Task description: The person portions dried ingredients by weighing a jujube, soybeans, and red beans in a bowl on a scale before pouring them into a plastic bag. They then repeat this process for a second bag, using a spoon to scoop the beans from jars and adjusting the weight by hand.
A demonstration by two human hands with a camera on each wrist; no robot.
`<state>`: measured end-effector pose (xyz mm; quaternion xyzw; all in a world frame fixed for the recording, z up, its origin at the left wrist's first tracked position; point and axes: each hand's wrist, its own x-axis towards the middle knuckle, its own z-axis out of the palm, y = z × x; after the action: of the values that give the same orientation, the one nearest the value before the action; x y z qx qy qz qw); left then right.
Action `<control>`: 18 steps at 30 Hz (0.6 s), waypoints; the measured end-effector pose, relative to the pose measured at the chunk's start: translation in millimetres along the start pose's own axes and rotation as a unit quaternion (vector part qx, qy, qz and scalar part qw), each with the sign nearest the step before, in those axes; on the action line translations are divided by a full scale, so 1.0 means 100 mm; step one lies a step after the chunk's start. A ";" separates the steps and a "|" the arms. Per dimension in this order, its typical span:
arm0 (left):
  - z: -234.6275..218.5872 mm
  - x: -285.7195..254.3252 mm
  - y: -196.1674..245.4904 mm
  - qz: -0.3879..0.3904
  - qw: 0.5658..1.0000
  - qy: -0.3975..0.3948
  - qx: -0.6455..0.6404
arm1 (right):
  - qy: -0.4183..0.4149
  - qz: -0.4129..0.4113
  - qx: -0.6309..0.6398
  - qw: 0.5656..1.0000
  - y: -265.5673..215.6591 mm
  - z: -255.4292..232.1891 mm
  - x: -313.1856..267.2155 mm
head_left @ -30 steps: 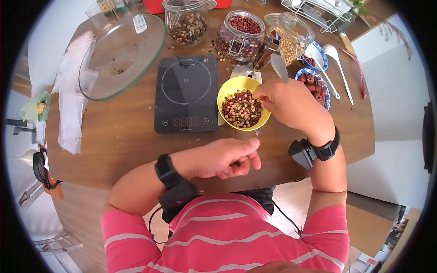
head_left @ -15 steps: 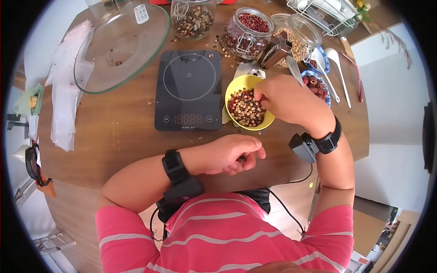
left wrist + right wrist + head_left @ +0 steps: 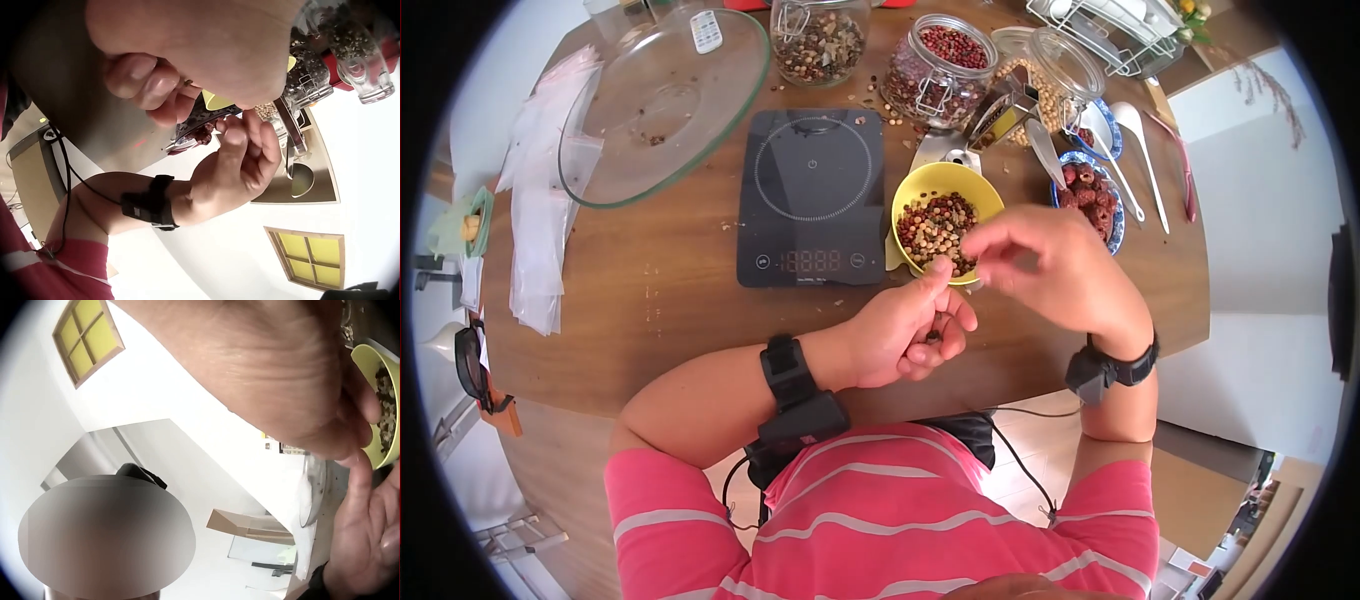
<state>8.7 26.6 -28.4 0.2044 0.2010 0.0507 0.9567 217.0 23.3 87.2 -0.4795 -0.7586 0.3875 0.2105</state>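
A yellow bowl (image 3: pixel 910 190) holds mixed red, tan and dark dried beans or peppercorns (image 3: pixel 940 232). My left hand (image 3: pixel 900 330) is palm-up in front of it, fingers curled over a small dark piece (image 3: pixel 932 337), thumb pointing up at the bowl's near rim. At the bowl's right front edge is my right hand (image 3: pixel 1060 265), its thumb and forefinger bent towards each other with a gap between them. Both hands' fingertips come close together in the right wrist view, beside the bowl (image 3: pixel 365 356). Nothing shows between the right fingertips.
Left of the bowl lies a black kitchen scale (image 3: pixel 812 200). Behind stand glass jars of dried mix (image 3: pixel 820 45), red berries (image 3: pixel 940 75) and pale beans (image 3: pixel 1020 80). A blue-patterned bowl of dark red dried fruit (image 3: pixel 1090 195), white spoons (image 3: pixel 1145 165), a glass dish (image 3: pixel 670 110) and plastic bags (image 3: pixel 540 220) surround them.
My right hand has drawn back from inside the bowl towards the left hand, its thumb and forefinger parting. The left hand has turned up, its thumb rising near the bowl.
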 end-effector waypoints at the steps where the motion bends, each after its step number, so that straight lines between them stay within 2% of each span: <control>1: 0.00 0.01 -0.01 0.000 1.000 0.000 0.000 | 0.045 -0.001 -0.091 0.995 0.07 0.00 0.05; 2: -0.01 0.01 -0.01 -0.003 1.000 0.001 0.006 | 0.089 -0.002 -0.181 0.979 0.14 -0.01 0.11; 4: -0.01 0.02 0.00 -0.004 1.000 0.003 0.012 | 0.077 -0.009 -0.202 0.976 0.24 0.01 0.18; 6: -0.02 0.01 -0.01 -0.014 0.999 0.002 0.033 | 0.030 -0.025 -0.288 0.957 0.29 0.05 0.23; 12: -0.02 0.02 -0.01 -0.027 0.998 -0.006 0.051 | -0.028 -0.013 -0.354 0.935 0.35 0.12 0.35; 16: -0.01 0.01 -0.01 -0.028 0.998 -0.008 0.064 | -0.026 -0.022 -0.370 0.928 0.40 0.11 0.38; 18: 0.00 0.01 -0.01 -0.028 0.997 -0.008 0.070 | 0.004 -0.021 -0.357 0.934 0.41 0.10 0.37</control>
<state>9.4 26.1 -29.5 0.2658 0.2018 0.0083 0.9426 216.3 62.0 46.6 -0.5087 -0.8559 0.0851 0.0367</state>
